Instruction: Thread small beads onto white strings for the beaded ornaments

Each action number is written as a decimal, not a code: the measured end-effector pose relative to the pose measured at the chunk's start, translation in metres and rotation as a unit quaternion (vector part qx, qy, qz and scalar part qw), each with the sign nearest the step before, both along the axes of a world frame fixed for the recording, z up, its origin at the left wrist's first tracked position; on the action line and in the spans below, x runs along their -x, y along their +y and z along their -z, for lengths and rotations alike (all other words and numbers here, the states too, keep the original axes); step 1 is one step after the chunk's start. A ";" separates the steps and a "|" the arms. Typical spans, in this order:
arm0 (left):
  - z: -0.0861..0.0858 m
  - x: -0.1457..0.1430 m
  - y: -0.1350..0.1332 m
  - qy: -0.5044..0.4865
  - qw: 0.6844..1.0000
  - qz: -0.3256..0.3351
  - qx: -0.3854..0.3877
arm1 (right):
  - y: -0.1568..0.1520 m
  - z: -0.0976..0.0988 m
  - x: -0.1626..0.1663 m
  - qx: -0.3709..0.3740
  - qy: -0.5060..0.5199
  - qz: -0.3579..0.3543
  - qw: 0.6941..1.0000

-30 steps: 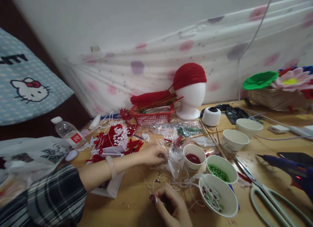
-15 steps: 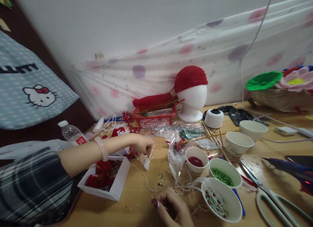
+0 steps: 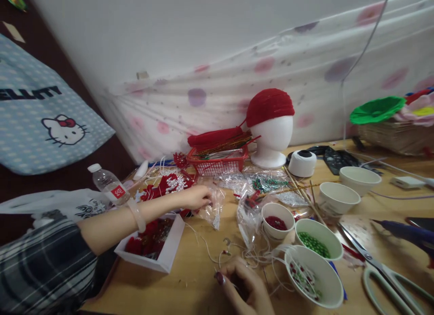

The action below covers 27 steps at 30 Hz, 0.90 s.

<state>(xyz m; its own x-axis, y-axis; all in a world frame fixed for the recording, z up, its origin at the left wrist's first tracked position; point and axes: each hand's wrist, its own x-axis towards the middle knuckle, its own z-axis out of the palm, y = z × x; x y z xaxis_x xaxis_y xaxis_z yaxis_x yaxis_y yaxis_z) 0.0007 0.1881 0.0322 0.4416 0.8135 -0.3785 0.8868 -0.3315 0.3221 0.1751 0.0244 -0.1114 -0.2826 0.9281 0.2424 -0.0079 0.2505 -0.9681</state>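
Observation:
My left hand [image 3: 198, 197], its arm in a plaid sleeve with a pale bangle, reaches over a white box [image 3: 167, 249] of red pieces. Its fingers are closed at a small clear plastic bag [image 3: 215, 206] with silvery bits in one corner. At the bottom, my right hand [image 3: 246, 285] is pinched shut on a thin white cord [image 3: 207, 249] that carries a few small beads. Only the thumb and curled fingers show; the cord's end is partly hidden. Beside this hand stand bowls of red beads [image 3: 275, 223], green beads [image 3: 313, 245] and mixed beads with cord [image 3: 301, 276].
Large scissors [image 3: 376, 263] and a blue glue gun [image 3: 403, 233] lie at the right. At the back stand a red basket [image 3: 220, 165], a white foam head [image 3: 273, 140] with a red cap and a thread spool [image 3: 303, 164]. A bottle [image 3: 108, 183] stands at left.
The whole view has shifted slightly, so most things sit further right. My left hand stays at the plastic bag, which now shows more spread out. My right hand keeps its pinch.

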 end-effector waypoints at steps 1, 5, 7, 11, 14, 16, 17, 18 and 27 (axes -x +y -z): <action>0.005 0.002 -0.001 -0.002 1.000 -0.005 -0.004 | 0.000 0.000 0.000 -0.001 -0.004 0.002 1.000; 0.014 0.009 -0.002 -0.025 0.999 -0.018 -0.036 | -0.001 0.000 -0.001 -0.011 -0.008 0.001 1.000; 0.013 0.012 -0.002 -0.042 0.997 -0.026 -0.056 | -0.001 0.001 -0.001 -0.012 -0.002 0.001 1.000; 0.009 0.018 -0.002 -0.067 0.994 -0.046 -0.079 | -0.004 -0.001 0.005 0.016 0.031 0.052 0.998; 0.011 0.023 -0.003 -0.072 0.993 -0.052 -0.074 | -0.008 -0.003 0.010 0.025 0.043 0.079 0.996; 0.016 0.026 -0.004 -0.070 0.994 -0.057 -0.065 | -0.009 -0.004 0.011 0.023 0.047 0.081 0.995; 0.019 0.026 -0.004 -0.068 0.994 -0.059 -0.060 | -0.009 -0.005 0.011 0.023 0.047 0.082 0.995; 0.022 0.027 -0.005 -0.068 0.994 -0.061 -0.056 | -0.009 -0.005 0.011 0.025 0.048 0.082 0.995; -0.002 0.037 -0.014 -0.129 0.977 -0.128 -0.115 | -0.013 -0.019 0.009 0.055 0.028 0.082 0.995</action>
